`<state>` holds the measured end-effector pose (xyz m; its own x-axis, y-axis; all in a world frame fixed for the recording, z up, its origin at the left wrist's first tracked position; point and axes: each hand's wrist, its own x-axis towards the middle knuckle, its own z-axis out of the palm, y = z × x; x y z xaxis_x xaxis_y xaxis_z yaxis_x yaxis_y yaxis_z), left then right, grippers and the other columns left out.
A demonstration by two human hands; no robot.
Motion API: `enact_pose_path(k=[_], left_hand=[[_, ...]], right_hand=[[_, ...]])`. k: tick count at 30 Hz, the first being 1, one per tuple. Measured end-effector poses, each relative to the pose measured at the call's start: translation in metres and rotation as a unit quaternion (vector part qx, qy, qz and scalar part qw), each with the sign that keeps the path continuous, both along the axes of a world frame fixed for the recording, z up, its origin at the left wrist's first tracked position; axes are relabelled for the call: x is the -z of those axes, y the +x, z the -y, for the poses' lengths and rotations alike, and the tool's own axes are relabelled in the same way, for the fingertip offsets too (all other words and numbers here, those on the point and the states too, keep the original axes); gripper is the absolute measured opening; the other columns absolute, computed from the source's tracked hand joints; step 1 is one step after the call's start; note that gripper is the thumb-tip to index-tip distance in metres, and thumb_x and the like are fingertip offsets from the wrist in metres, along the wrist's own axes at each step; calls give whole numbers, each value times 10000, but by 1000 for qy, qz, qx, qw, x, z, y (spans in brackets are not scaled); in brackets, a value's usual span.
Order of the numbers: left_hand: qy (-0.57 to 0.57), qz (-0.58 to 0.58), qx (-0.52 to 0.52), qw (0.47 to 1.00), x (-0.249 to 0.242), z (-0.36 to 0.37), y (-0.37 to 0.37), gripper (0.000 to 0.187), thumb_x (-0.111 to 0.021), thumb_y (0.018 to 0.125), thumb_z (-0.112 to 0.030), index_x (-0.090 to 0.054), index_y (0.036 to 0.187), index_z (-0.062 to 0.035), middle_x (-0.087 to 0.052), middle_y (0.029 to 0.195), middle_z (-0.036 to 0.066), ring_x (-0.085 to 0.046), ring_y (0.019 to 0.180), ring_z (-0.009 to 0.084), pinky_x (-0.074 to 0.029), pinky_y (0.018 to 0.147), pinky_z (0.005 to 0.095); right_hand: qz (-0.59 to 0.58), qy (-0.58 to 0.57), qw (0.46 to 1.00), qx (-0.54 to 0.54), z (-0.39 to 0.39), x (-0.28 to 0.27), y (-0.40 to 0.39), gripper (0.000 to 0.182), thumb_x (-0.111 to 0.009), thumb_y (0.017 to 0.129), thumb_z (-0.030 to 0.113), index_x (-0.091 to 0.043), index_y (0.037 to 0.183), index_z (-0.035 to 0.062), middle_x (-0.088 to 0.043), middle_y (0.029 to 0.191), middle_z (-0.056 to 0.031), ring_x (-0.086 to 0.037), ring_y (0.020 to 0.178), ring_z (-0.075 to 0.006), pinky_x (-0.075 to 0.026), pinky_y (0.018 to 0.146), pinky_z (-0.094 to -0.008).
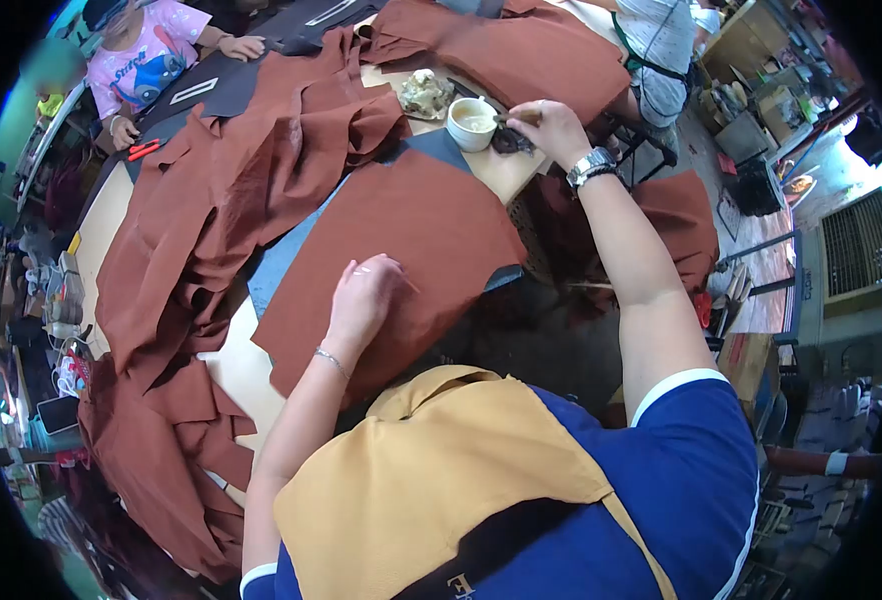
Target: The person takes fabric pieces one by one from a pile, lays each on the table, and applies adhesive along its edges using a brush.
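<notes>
My right hand [553,130] is closed around the brown handle of a small tool [523,117], its pale end at the rim of a white cup [472,124] with whitish stuff inside. My left hand [365,292] hovers close over or rests on a large reddish-brown leather piece [406,215]; its fingers are curled inward and smeared by motion, so I cannot tell what they hold. Beside the cup sits a lumpy cream-coloured mass [426,95]. A dark crumpled lump [512,140] lies under my right fingers.
More reddish-brown leather [251,180] lies heaped along the left of the table, with another sheet [501,50] at the back. Across the table a person in a pink shirt [151,55] works near dark material and a red cutter [145,149]. Another person [658,60] stands at back right.
</notes>
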<state>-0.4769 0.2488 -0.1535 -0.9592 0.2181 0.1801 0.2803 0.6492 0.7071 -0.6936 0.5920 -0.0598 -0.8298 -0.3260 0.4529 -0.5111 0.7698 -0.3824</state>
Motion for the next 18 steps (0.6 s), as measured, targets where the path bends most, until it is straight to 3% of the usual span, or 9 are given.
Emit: enact_pose_path(k=[1,2,3,5,8,10,13,15,18], left_hand=[[141,96,-68,983,-1,3,1,159,-493,1051,-198,-615,1050,-96,-655,1178,100,-612,1164,259,-429,1054,409],[308,63,-158,936,9,3,-6,217,-434,1080,-237,-570,1105,-70,-625,1198,133,-593,1147,267,-424,1044,355],[225,-48,-135,964,13,16,-9,387,-516,1029,-284,-478,1323,-35,-517,1406,174,-492,1302,367,-384,1094,475],[-31,-34,-161,986,6,27,0,639,-583,971,-470,-420,1472,-108,-319,1587,174,-293,1472,366,-242,1159,605],[-309,36,-46,949,-8,27,13,880,-619,857,-664,-344,1556,-206,-174,1660,140,-122,1536,360,-99,1149,710],[-301,24,-29,953,-3,34,15,922,-624,813,-715,-354,1555,-240,-182,1659,139,-131,1531,374,-104,1137,725],[-301,29,-15,953,-7,41,17,925,-622,802,-731,-374,1547,-240,-185,1658,139,-131,1529,383,-117,1131,729],[-305,27,-9,952,-8,44,18,929,-617,803,-735,-370,1549,-240,-184,1659,137,-132,1529,381,-121,1131,727],[-323,15,-9,946,-7,36,12,906,-632,820,-699,-357,1554,-245,-189,1658,139,-152,1526,379,-140,1130,720]], right_hand=[[-34,60,998,-7,-4,3,13,262,-766,863,301,-771,999,78,-752,951,-119,-731,870,-213,-560,794,-321],[-26,32,999,-13,-3,9,25,270,-766,863,301,-762,1005,71,-751,944,-114,-729,873,-216,-561,774,-326],[98,-102,989,-32,3,12,41,261,-761,876,292,-761,1015,71,-758,942,-97,-724,858,-193,-558,767,-318],[158,-181,970,-41,14,6,82,239,-757,891,285,-766,1009,77,-765,912,-55,-714,834,-147,-555,758,-304],[202,-341,918,10,14,-18,149,242,-729,932,253,-749,1061,49,-743,933,-18,-689,846,-97,-550,744,-248],[207,-437,874,45,7,-30,189,209,-703,955,190,-731,1084,28,-724,961,-20,-678,849,-81,-545,734,-211],[107,-439,888,89,-8,-17,234,164,-719,928,143,-739,1052,37,-725,924,-9,-663,818,-62,-538,709,-212],[85,-265,948,155,-7,-13,256,159,-744,883,112,-744,1024,37,-725,897,-2,-645,786,-48,-527,692,-214],[104,-234,957,134,9,3,274,160,-759,824,84,-743,975,33,-737,874,-40,-668,758,-91,-535,693,-248]])
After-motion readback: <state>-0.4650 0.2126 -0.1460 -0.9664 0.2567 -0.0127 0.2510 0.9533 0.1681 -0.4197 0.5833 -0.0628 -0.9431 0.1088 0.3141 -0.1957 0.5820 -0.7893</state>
